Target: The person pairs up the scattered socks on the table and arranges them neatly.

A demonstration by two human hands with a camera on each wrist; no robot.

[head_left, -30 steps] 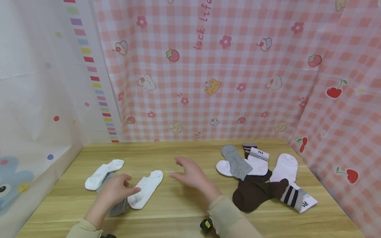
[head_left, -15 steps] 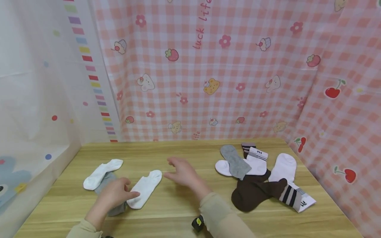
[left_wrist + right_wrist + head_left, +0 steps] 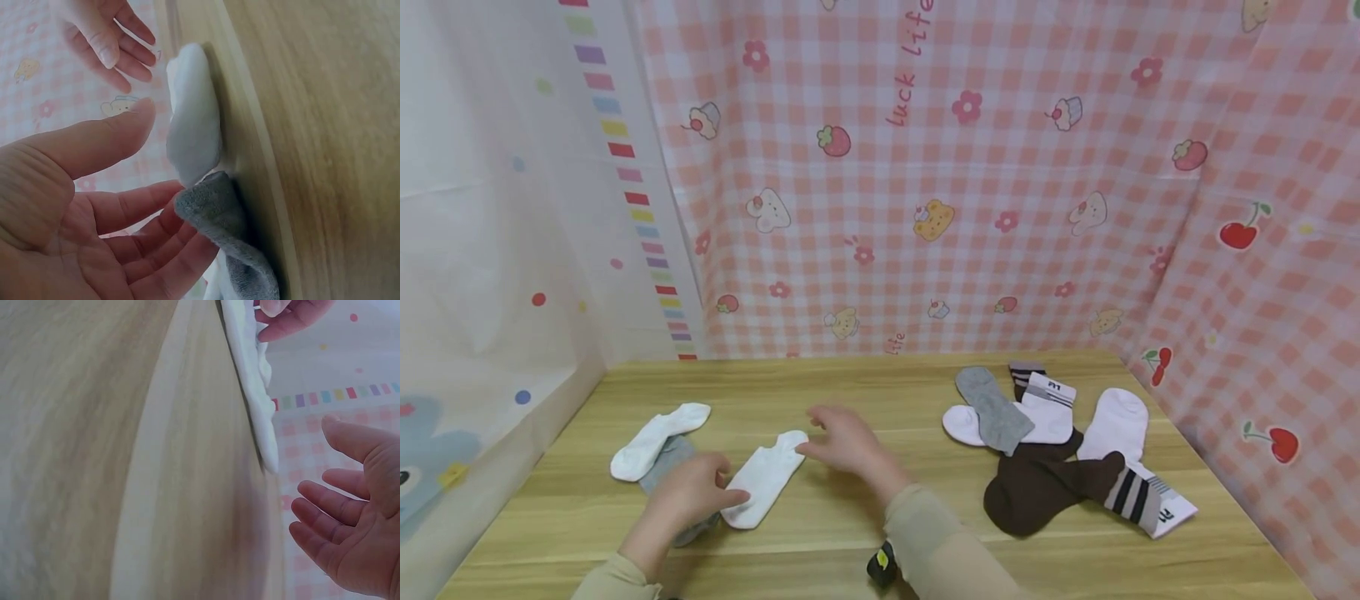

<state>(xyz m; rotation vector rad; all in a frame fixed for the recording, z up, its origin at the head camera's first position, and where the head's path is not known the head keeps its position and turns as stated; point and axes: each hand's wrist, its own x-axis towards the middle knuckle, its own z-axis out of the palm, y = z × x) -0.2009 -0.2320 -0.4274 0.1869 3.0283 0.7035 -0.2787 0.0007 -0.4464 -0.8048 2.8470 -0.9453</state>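
A white low-cut sock [image 3: 765, 482] lies slanted on the table between both hands. My left hand [image 3: 688, 493] hovers over a grey sock [image 3: 668, 457], its thumb tip overlapping the white sock's near end in the head view. In the left wrist view, thumb and fingers are spread apart, the fingertips right at the grey sock [image 3: 219, 212]. At the white sock's far end is my right hand [image 3: 842, 442], fingers loosely extended and holding nothing. Another white sock [image 3: 651, 442] lies at the left, partly over the grey one.
On the right lies a loose group of socks: a grey sock [image 3: 992, 408], a white striped sock [image 3: 1052, 408], a dark brown sock [image 3: 1030, 492] and a white sock [image 3: 1116, 421]. Patterned cloth [image 3: 880, 250] hangs behind the wooden table [image 3: 880, 375].
My right hand has moved left, from beside the white sock to its far end. The left hand has barely shifted, and the socks lie as before.
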